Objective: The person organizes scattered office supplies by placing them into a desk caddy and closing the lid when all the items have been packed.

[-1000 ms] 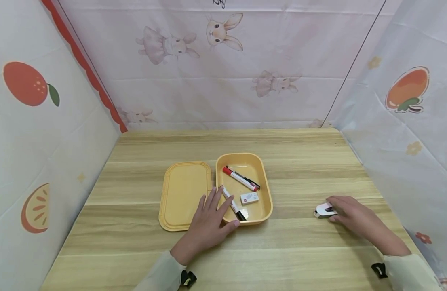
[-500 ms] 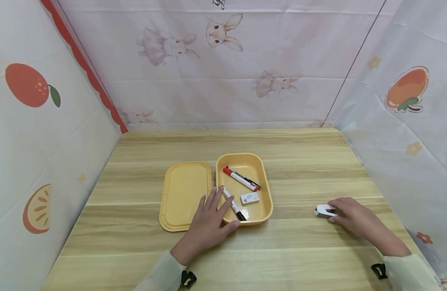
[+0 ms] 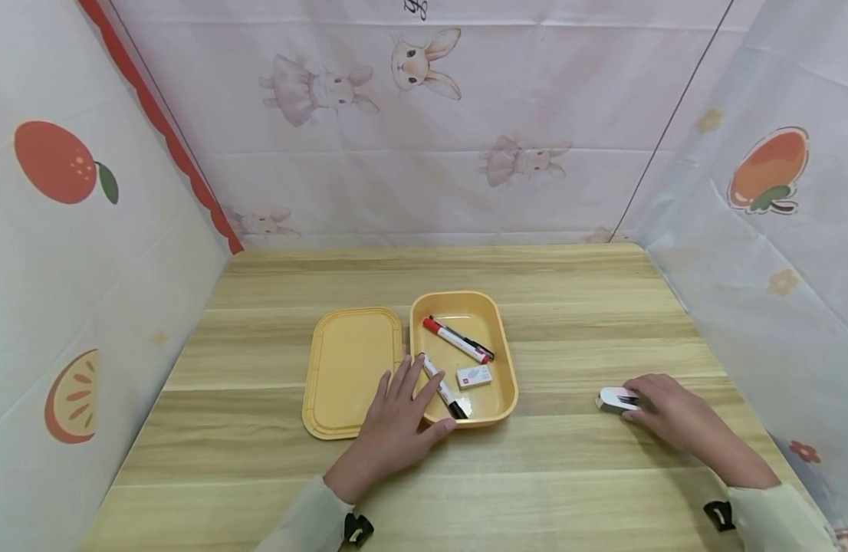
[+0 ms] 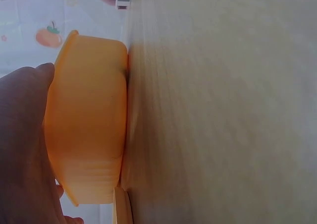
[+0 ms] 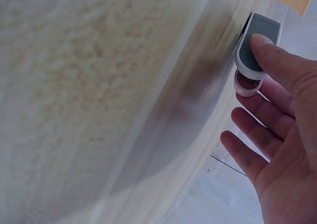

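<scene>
My left hand (image 3: 392, 437) rests over the near left corner of a yellow plastic box (image 3: 511, 372), fingers stretched across its left rim and thumb at the near rim. Inside the box lie a red-capped marker (image 3: 455, 340), a dark pen (image 3: 481, 346) partly behind it, a black-capped marker (image 3: 438, 386) and a small white packet (image 3: 474, 376). Over at the right, my right hand (image 3: 672, 410) pinches a small white-and-grey stapler (image 3: 613, 399) between thumb and fingers, low at the table. In the right wrist view the thumb lies on the stapler's grey side (image 5: 265, 28).
A yellow lid (image 3: 351, 368) lies flat directly left of the box, partly under the left hand. Bare wood tabletop (image 3: 555, 460) stretches between the box and the stapler. Printed cloth walls (image 3: 369, 192) enclose the table's back and both sides.
Hardly anything differs. The right hand and the stapler shift very slightly, the hand staying on it; the left hand stays on the box.
</scene>
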### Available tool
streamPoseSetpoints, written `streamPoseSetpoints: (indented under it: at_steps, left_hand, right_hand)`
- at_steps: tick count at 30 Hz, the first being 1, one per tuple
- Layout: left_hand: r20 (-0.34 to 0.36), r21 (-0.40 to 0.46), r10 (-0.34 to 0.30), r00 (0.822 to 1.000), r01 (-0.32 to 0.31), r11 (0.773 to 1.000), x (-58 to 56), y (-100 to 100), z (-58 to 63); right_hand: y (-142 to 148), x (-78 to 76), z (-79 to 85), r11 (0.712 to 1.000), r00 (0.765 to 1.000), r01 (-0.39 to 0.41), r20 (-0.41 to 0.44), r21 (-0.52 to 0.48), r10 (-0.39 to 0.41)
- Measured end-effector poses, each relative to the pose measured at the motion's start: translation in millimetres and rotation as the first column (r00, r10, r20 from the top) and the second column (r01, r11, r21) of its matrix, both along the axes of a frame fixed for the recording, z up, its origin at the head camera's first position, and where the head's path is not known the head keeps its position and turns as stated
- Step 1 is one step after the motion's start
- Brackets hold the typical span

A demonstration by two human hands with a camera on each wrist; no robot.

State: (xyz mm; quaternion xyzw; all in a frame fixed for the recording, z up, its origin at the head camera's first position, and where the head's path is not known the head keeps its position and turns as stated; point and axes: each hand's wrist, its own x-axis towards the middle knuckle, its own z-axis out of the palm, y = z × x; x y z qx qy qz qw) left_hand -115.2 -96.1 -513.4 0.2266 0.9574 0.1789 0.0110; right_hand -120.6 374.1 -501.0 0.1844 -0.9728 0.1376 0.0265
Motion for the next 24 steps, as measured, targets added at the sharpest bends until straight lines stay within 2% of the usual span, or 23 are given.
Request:
streamPoseSetpoints:
  at_steps: [9, 15, 24]
  left_hand:
    - [0.002, 0.008, 0.002, 1.0, -0.002, 1.0, -0.1, 0.6, -0.1]
    - [0.005, 0.004, 0.004, 1.0, -0.004, 1.0, -0.4, 0.0, -0.2]
    - [-0.006, 0.01, -0.008, 1.0, 0.008, 1.0, -0.5, -0.5, -1.0]
  right_hand:
    - [-3.1, -3.1, 4.8, 1.0, 1.0, -0.003, -0.003, -0.008, 0.003]
    - [-8.8, -6.1, 11.5, 0.999, 0.997, -0.04, -0.07, 0.004, 0.04]
    - [-18.9, -10.3, 18.9, 0.999, 0.989, -0.051, -0.135, 0.012, 0.052]
